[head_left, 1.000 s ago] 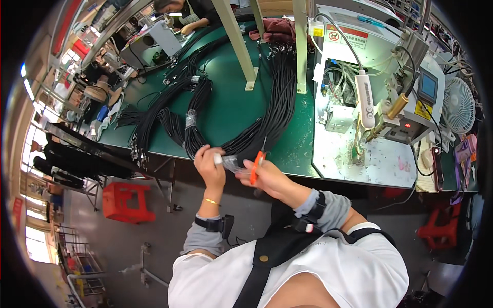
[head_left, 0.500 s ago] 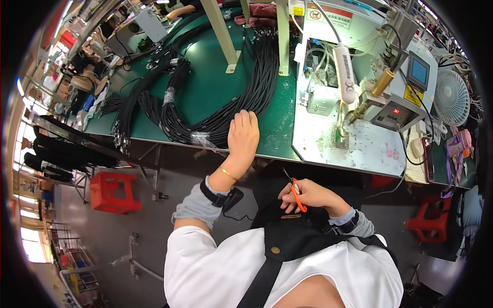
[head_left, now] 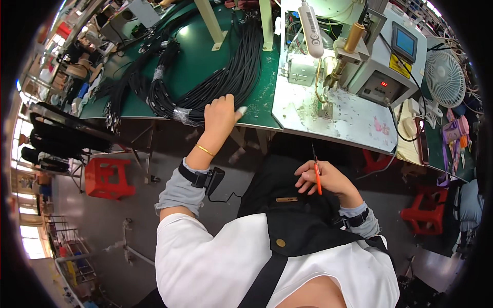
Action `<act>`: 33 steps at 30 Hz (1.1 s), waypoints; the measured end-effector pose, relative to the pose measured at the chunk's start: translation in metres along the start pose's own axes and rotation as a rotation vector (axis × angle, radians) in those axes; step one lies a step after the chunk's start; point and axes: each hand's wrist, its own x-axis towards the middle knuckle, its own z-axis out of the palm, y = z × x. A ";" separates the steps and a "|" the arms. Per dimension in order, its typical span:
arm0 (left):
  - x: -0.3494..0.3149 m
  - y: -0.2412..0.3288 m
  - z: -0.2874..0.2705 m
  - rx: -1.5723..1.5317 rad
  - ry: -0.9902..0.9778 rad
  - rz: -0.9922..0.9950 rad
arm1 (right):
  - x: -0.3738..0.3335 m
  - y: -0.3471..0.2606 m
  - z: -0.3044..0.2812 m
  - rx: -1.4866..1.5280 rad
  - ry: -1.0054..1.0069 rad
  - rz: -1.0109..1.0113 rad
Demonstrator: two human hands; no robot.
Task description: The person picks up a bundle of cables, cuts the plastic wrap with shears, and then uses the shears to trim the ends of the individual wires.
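Observation:
A large bundle of black cables (head_left: 190, 97) lies curved on the green tabletop (head_left: 205, 62), with clear wrap around parts of it. At the bundle's near edge, my left hand (head_left: 220, 120) has its fingers bent over the cables; the fingertips are partly hidden. Its thumb sticks out to the right and wears a white cover. In front of my black apron, my right hand (head_left: 331, 180) holds orange-handled snips (head_left: 318, 177), their thin dark tip pointing away from me. The other fingers of that hand are loosely curled.
Right of the cables stands a bench machine (head_left: 385, 77) with a small screen, on a white plate (head_left: 349, 126). A white fan (head_left: 444, 79) is beyond it. Beige posts (head_left: 211, 25) rise from the table. Red stools (head_left: 109, 177) stand on the floor at both sides.
My view has shifted, so the table sits higher in the picture. My left hand's fingers are more bent and its thumb now shows. My right hand has turned the snips more upright.

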 end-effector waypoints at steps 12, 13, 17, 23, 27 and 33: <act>0.033 -0.069 -0.050 -1.637 -0.522 -0.469 | 0.044 -0.038 0.009 -0.072 -0.109 -0.081; 0.040 -0.071 -0.052 -1.679 -0.683 -0.429 | 0.051 -0.041 0.012 -0.091 -0.077 -0.119; 0.079 -0.051 -0.041 -1.684 -1.134 -0.368 | 0.087 -0.051 0.030 -0.275 0.101 -0.327; 0.135 -0.012 -0.018 -1.916 -1.106 -0.751 | 0.164 -0.060 0.058 -0.646 0.512 -1.125; 0.118 -0.043 -0.038 -2.698 -1.057 -0.445 | 0.195 -0.075 0.071 -0.704 0.620 -1.120; 0.071 -0.148 -0.135 -2.692 -0.330 -0.070 | 0.220 -0.077 0.058 -0.922 0.522 -0.919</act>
